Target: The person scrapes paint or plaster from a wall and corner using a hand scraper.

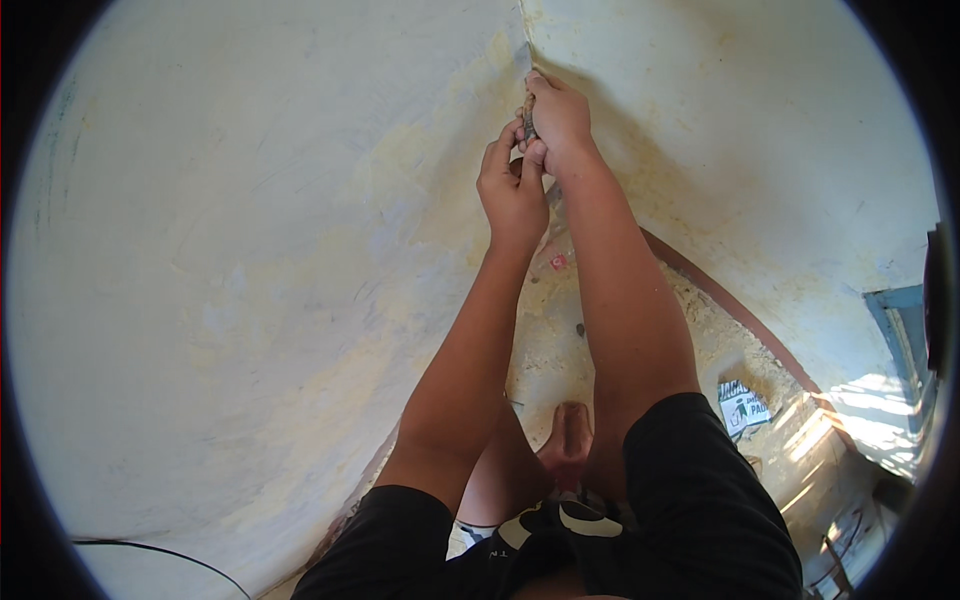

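Note:
Both my hands are raised to the wall corner (522, 18) at the top of the view. A scraper (529, 118) with a worn brownish handle stands upright between them, its thin grey blade up against the corner. My right hand (564, 118) is closed around the handle from the right, thumb toward the blade. Just below it, my left hand (512, 195) has its curled fingers and thumb at the lower end of the handle. The palm sides of both hands are partly hidden.
Pale, patchy walls (250, 280) rise close on both sides. Dusty floor (545, 330) below holds a printed paper bag (743, 408) and a small dark lump (580, 330). My bare foot (570, 435) stands there. A blue frame (900, 325) is at right, a black cable (165, 549) lower left.

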`<state>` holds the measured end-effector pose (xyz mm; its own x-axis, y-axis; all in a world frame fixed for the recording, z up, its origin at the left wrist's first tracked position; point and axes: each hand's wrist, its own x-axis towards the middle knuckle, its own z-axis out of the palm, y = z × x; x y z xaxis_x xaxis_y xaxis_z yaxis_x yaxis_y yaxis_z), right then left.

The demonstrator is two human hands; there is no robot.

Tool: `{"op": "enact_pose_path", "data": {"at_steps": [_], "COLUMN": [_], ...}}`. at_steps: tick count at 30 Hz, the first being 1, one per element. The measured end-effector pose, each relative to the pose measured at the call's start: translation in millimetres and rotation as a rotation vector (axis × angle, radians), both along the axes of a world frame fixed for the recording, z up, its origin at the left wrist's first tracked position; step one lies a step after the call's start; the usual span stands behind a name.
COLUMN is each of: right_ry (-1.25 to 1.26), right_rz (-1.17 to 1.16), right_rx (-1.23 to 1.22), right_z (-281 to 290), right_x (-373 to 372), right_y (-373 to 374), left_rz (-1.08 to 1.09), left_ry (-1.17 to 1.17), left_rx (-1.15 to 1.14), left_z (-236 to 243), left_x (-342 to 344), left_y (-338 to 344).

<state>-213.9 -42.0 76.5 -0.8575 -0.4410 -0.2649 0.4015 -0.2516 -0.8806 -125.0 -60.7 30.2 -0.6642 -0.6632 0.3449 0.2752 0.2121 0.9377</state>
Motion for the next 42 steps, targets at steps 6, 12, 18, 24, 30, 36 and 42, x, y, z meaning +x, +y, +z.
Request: {"op": "enact_pose_path", "data": {"at_steps": [6,12,18,24,30,36,42], "right_ry": [-0.049,-0.061,0.0,0.0,-0.063,-0.018,-0.018], "right_rz": [-0.07,0.02,-0.037,0.0,-0.047,-0.017,-0.047], "right_rx": [-0.085,-0.037,-0.042,-0.035,-0.089,-0.015,-0.052], "right_z": [-3,7,2,-1,-8,-10,-13], "right_x": [2,1,-2,2,-5,-1,-3], "right_y": [0,4,3,-1,-2,-3,-2], "left_rz": [-0.024,0.139,-0.021,0.072,-0.086,0.053,-0.072], "left_ry": [0.006,0.085,0.027,0.074,-0.084,0.011,-0.034], "left_rx": [-0.002,0.007,0.099,0.129,0.043,0.113,0.147], "left_z": [-1,0,4,-5,2,-9,-2], "left_x": [1,-3,-3,1,2,0,1], "left_y": [-8,7,-5,3,-13,1,-10]}}
